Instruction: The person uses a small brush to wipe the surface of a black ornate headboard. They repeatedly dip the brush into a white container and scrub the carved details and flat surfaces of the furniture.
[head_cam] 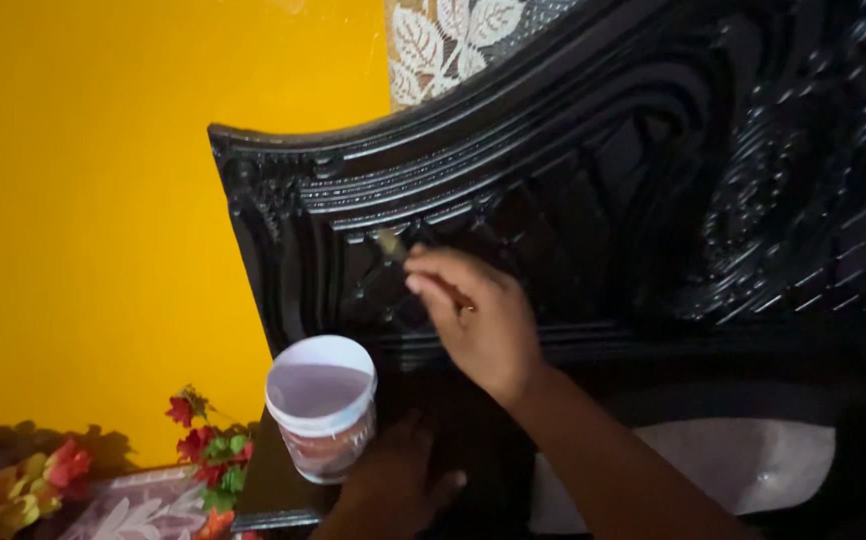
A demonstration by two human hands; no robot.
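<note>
Brush pinched in right hand on carved black headboard; left hand grips tub below; short strokes best, following grooves.

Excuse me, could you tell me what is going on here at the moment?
A person is working a small brush against the carved black headboard, holding it in the right hand with the bristles on the glossy diamond-patterned panel. The left hand holds a white plastic tub, open at the top, just below the carving. The headboard stands against a yellow wall, with red artificial flowers at the lower left.
</note>
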